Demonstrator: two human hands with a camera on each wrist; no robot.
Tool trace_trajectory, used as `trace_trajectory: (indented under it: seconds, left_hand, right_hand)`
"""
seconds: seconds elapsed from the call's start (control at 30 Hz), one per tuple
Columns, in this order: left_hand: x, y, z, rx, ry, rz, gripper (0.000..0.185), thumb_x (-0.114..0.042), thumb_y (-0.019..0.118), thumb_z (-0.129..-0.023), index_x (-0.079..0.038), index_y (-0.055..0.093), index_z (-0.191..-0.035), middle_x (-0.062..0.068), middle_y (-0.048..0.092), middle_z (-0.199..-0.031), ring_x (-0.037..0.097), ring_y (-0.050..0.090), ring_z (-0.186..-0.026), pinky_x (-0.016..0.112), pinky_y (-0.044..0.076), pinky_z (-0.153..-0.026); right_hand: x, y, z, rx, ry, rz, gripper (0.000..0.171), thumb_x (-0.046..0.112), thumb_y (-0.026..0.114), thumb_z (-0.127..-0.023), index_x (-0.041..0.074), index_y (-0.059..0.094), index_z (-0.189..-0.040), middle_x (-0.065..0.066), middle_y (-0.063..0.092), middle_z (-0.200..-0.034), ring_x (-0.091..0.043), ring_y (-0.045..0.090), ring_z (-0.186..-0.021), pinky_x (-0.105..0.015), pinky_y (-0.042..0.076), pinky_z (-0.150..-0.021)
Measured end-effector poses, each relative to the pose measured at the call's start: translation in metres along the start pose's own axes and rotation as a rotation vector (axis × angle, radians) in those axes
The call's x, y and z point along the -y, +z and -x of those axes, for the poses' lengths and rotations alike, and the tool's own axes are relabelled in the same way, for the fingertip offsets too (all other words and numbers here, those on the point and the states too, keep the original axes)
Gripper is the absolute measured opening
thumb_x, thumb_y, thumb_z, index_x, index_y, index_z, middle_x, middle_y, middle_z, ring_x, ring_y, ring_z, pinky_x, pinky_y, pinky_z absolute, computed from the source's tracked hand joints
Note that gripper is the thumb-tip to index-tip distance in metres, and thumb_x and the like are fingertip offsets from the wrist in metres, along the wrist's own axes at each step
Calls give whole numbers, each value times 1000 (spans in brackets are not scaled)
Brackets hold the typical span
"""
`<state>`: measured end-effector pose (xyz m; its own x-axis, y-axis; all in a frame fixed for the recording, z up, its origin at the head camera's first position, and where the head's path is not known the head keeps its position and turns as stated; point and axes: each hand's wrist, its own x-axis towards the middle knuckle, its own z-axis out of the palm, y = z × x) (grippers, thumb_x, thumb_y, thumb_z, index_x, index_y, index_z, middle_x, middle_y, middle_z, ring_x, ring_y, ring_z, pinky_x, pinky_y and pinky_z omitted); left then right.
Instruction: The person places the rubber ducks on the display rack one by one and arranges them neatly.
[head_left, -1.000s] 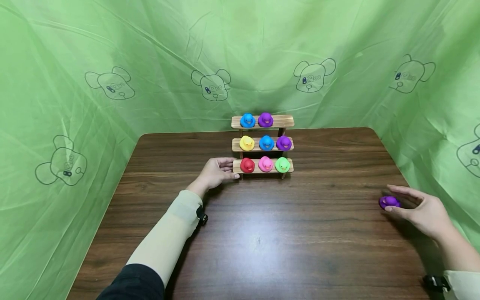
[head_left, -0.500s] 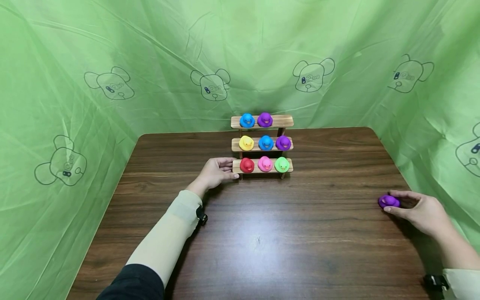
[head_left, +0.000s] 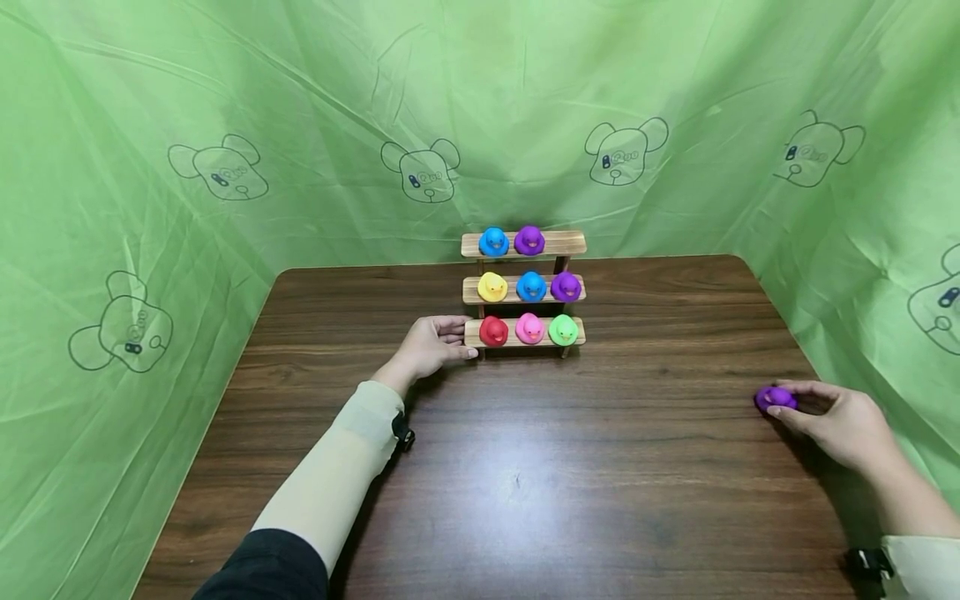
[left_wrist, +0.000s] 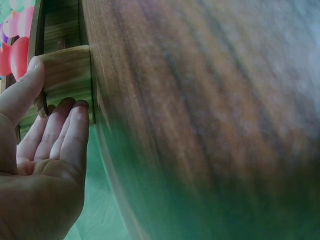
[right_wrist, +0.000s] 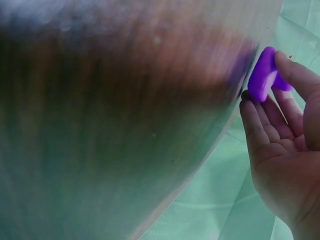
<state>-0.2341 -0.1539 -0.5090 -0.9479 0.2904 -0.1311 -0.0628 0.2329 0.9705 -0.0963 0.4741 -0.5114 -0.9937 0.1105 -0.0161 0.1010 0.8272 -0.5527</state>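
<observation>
Eight rubber ducks fill the three-tier wooden rack [head_left: 525,287] at the far middle of the dark wood table [head_left: 525,483]; a ninth, the loose purple duck [head_left: 775,398], sits near the table's right edge, well apart from the rack. From my remote seat I see my right hand [head_left: 836,421] closed around it: the thumb lies on the near side and the fingers curl over the far side, so the duck is pinched at the fingertips with the palm trailing off to the right. In the right wrist view the purple duck [right_wrist: 265,75] shows against the tabletop just past the fingertips [right_wrist: 248,102], thumb pressed on its upper side; whether it has cleared the wood I cannot tell. The duck lies to the left of my right palm and far to the right of the left hand, so the right hand is by far the nearer one. Its long axis I cannot make out.

My left hand [head_left: 431,346] rests at the left end of the rack's bottom shelf, beside the red duck [head_left: 493,331]. The left wrist view shows the thumb [left_wrist: 22,90] on top of the shelf end and the fingers under it, a loose grip on the wood. The forearm stretches straight forward across the table in a pale sleeve [head_left: 330,475]. The top shelf holds two ducks, with a bare stretch at its right end.
</observation>
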Motion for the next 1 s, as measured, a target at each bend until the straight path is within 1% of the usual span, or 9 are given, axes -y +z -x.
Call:
trace_trajectory:
  seconds: [0.07, 0.17, 0.27, 0.4, 0.5, 0.6, 0.73, 0.83, 1.0]
  left_hand:
    - [0, 0, 0, 0, -1, 8, 60, 6, 87, -81, 4, 65, -137, 20, 71, -129, 33, 68, -121, 29, 59, -95]
    - [1, 0, -1, 5, 1, 15, 60, 7, 87, -82, 5, 64, -138, 21, 70, -130, 34, 67, -121, 28, 59, -94]
    - [1, 0, -1, 6, 2, 21, 61, 7, 86, -82, 6, 63, -138, 22, 69, -131, 34, 67, -121, 28, 59, -94]
    - [2, 0, -1, 6, -3, 20, 62, 6, 87, -82, 5, 63, -139, 22, 69, -131, 33, 67, -122, 28, 59, -94]
    - [3, -1, -2, 9, -3, 20, 62, 5, 87, -82, 6, 63, -139, 22, 69, -132, 34, 67, -122, 28, 59, -94]
    - [3, -1, -2, 15, -3, 25, 63, 5, 87, -82, 6, 62, -140, 23, 68, -133, 35, 66, -124, 28, 59, -95]
    - [2, -1, -2, 21, -10, 36, 63, 5, 87, -82, 6, 62, -140, 23, 67, -134, 36, 65, -126, 27, 58, -95]
    - [0, -1, -1, 22, -13, 43, 63, 6, 87, -82, 5, 62, -141, 24, 66, -135, 36, 64, -127, 27, 58, -97]
    - [1, -1, -1, 23, -15, 36, 63, 5, 87, -82, 5, 62, -140, 24, 66, -135, 36, 64, -127, 27, 58, -97]
  right_hand:
    - [0, 0, 0, -18, -7, -9, 54, 41, 91, -84, 8, 75, -123, -10, 79, -101, 16, 53, -81, -19, 43, -64]
    - [3, -1, 0, -44, -13, -31, 52, 39, 91, -84, 7, 75, -122, 4, 79, -95, 15, 55, -80, -16, 44, -63]
    - [8, -2, 1, -56, -15, -70, 50, 37, 91, -85, 8, 75, -123, 14, 77, -94, 19, 55, -82, -11, 43, -66]
    - [16, -3, 1, -64, -11, -107, 49, 37, 90, -86, 13, 76, -126, 26, 73, -97, 23, 51, -88, -5, 38, -70]
    - [22, -3, 0, -68, -13, -138, 48, 36, 89, -87, 14, 75, -128, 31, 71, -98, 23, 51, -92, -3, 37, -72]
    - [29, -2, -4, -74, -27, -202, 48, 29, 89, -88, 12, 74, -130, 30, 72, -102, 23, 55, -94, 0, 41, -75]
    - [47, -1, -12, -78, -73, -301, 46, 16, 88, -88, 4, 73, -129, 27, 74, -109, 18, 63, -94, -3, 50, -76]
    - [62, -1, -20, -75, -110, -335, 44, 11, 87, -89, -1, 72, -128, 26, 74, -112, 14, 66, -95, -5, 52, -78]
    - [83, 3, -37, -59, -150, -353, 43, 9, 86, -89, -3, 71, -128, 23, 74, -114, 12, 68, -96, -7, 53, -81]
